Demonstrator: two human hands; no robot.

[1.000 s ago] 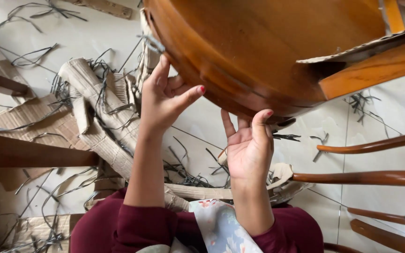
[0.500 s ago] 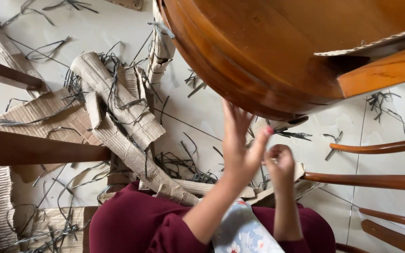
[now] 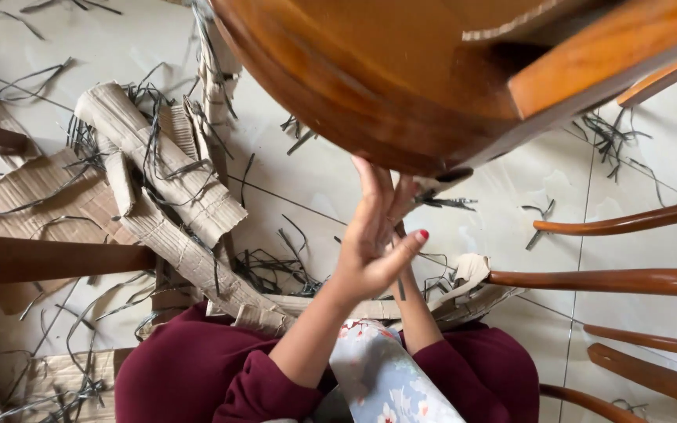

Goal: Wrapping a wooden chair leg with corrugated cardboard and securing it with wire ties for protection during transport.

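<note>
the round wooden chair seat [image 3: 401,70] hangs upturned at the top of your view, its rim just above your hands. your left hand [image 3: 374,243] is open, fingers stretched up to the rim's underside by a strip of torn wrapping [image 3: 440,182]. your right hand [image 3: 403,235] sits mostly hidden behind it (i cannot tell whether it is open or closed). on the tiled floor [image 3: 307,180] lie corrugated cardboard pieces [image 3: 158,180] and dark strap scraps [image 3: 276,266]; curved wooden rails [image 3: 620,278] lie to the right.

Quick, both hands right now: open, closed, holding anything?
Left hand: open, fingers up against the rim of the wooden seat, gripping nothing.
Right hand: mostly hidden behind the left; cannot be told.
</note>
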